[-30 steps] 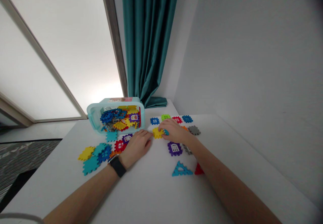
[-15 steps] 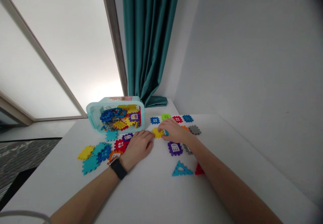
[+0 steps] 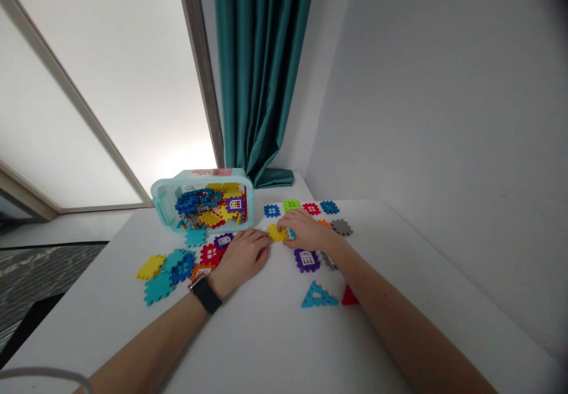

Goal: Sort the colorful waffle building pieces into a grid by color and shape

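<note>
yellow tile (image 3: 276, 233): glossy plastic. teal curtain (image 3: 261, 68): sheeny cloth.

Plastic tiles (image 3: 208, 207) in tub (image 3: 162, 196) on table (image 3: 266, 335)

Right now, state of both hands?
Left hand: open, palm down, holding nothing.
Right hand: closed on a yellow plastic tile.
</note>
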Demonstrator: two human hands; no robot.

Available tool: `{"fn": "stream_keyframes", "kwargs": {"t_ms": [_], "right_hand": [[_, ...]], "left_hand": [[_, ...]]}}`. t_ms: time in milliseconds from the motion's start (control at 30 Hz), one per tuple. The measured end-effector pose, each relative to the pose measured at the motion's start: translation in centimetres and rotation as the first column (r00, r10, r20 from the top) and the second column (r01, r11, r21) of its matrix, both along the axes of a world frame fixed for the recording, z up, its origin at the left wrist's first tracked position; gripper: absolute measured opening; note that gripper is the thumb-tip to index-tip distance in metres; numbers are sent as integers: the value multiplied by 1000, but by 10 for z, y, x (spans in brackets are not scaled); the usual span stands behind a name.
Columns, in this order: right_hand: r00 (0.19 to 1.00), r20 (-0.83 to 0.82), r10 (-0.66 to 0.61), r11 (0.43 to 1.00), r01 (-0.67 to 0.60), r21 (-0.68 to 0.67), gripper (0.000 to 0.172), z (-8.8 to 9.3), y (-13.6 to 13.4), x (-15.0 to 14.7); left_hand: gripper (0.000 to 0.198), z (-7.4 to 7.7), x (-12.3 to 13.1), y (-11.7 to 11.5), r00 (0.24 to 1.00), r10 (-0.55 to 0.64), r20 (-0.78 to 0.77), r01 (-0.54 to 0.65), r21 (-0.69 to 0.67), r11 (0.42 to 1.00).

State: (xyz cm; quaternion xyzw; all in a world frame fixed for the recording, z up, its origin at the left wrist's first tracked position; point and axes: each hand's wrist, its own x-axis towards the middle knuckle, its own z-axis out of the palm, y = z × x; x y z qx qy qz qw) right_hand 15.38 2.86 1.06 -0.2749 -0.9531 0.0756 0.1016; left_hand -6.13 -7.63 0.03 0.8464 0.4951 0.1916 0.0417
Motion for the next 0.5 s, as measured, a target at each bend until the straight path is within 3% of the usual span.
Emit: {"fn": "stream_keyframes", "kwargs": {"t_ms": [500], "right_hand": [[1000,-18,4,1000,-4,2,25,-4,1,-3]], "left_hand": [[28,4,-1,-3,996,-34,-78,34,0,999]]}}
